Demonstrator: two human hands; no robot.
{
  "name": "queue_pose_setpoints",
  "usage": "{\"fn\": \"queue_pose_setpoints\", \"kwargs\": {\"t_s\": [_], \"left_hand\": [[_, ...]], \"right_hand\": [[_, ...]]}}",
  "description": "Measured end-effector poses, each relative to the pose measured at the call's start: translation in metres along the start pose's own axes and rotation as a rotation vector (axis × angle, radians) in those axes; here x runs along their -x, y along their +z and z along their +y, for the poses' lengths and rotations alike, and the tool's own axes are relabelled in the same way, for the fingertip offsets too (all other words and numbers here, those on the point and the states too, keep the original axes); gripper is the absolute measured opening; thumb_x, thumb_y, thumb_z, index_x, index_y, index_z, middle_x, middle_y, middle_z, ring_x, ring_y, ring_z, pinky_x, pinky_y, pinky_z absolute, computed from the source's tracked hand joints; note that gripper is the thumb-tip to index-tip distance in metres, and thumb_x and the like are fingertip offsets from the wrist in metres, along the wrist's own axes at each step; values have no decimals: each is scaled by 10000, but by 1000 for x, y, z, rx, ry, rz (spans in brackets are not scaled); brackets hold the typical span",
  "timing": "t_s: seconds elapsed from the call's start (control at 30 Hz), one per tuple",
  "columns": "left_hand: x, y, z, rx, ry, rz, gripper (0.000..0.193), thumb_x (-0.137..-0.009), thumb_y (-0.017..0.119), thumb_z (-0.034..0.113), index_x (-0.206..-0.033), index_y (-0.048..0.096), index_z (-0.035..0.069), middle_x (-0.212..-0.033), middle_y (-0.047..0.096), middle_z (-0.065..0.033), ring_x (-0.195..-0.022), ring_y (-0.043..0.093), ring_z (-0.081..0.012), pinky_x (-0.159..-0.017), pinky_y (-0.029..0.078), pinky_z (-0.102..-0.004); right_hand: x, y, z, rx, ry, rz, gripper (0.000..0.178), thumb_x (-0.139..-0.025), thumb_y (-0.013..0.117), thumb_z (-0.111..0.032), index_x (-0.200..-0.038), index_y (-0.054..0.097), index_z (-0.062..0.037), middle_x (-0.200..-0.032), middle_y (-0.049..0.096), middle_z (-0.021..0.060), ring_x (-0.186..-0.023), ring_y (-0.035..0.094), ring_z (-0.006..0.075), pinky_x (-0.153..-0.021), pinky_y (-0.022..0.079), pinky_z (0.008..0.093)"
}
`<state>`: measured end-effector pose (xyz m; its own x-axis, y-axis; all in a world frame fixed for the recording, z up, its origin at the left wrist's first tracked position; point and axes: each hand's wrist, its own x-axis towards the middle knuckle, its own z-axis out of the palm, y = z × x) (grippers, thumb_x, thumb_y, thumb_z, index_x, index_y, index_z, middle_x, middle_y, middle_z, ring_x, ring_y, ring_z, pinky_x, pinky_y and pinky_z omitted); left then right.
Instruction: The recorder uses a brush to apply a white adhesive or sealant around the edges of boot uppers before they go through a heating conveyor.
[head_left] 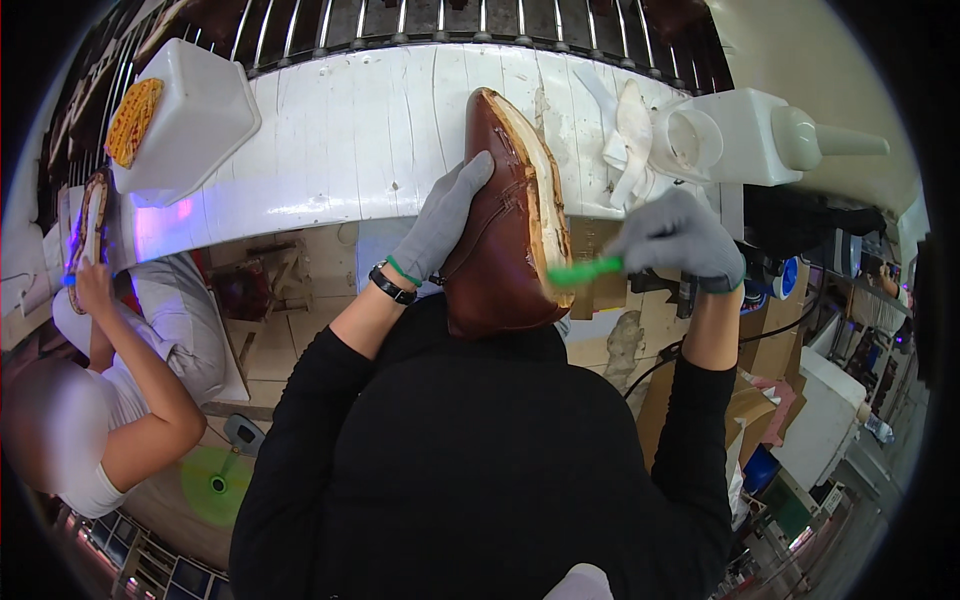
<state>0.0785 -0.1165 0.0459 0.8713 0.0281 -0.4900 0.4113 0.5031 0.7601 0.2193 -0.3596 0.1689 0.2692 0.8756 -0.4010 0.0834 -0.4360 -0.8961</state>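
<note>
A brown leather shoe (492, 225) lies tipped on its side across the white bench edge and my lap, its pale underside (545, 200) turned to the right. My left hand (440, 222), in a grey glove, is closed round the shoe's left side with the thumb on the leather. In my grey-gloved right hand (685, 240) is a green-handled brush (590, 270), smeared by motion. Its tip is at the lower end of the underside, near the heel. The bristles are too blurred to make out.
Along the white bench (330, 140) stand a white container with a yellow sponge (133, 122) at left, and a clear cup (690, 138) beside a white bottle (750, 135) at right. Metal rollers (440, 20) run behind. A co-worker (150, 400) sits at left, handling another shoe piece.
</note>
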Motion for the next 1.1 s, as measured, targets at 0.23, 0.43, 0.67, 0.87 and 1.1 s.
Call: {"fn": "queue_pose_setpoints", "kwargs": {"t_s": [0.23,0.43,0.67,0.87,1.1], "left_hand": [[-2,0,0,32,-5,-31,689,-1003,509,517,-1392,480,-51,-1293,594,-136,-1143,570,-167,-1007,449,-295],[0,0,-1,-55,23,-12,694,-991,533,521,-1386,486,-48,-1279,597,-132,-1127,573,-164,-990,459,-297],[-2,0,-4,40,6,-4,707,-987,537,526,-1379,485,-61,-1283,592,-137,-1124,573,-169,-989,459,-297],[-3,2,-4,24,22,4,699,-996,523,516,-1383,487,-64,-1294,590,-144,-1123,586,-177,-987,471,-297],[-6,2,4,82,-32,-19,691,-1002,508,514,-1392,475,-55,-1301,593,-152,-1129,602,-188,-990,483,-306]], "right_hand": [[-23,10,0,104,105,454,201,-873,743,-199,-955,782,-20,-717,687,6,-658,558,59,-611,441,237],[-12,-30,-11,125,14,-55,198,-814,788,-153,-923,775,13,-759,723,52,-698,629,86,-658,487,240],[4,-14,2,-63,43,43,186,-775,797,-86,-932,778,12,-758,724,63,-696,630,84,-650,488,241],[-6,32,10,28,199,391,191,-853,748,-157,-948,775,6,-760,714,23,-694,574,32,-627,450,212],[3,24,1,24,97,310,203,-815,781,-151,-960,778,-9,-719,668,0,-656,514,37,-604,407,227]]}}
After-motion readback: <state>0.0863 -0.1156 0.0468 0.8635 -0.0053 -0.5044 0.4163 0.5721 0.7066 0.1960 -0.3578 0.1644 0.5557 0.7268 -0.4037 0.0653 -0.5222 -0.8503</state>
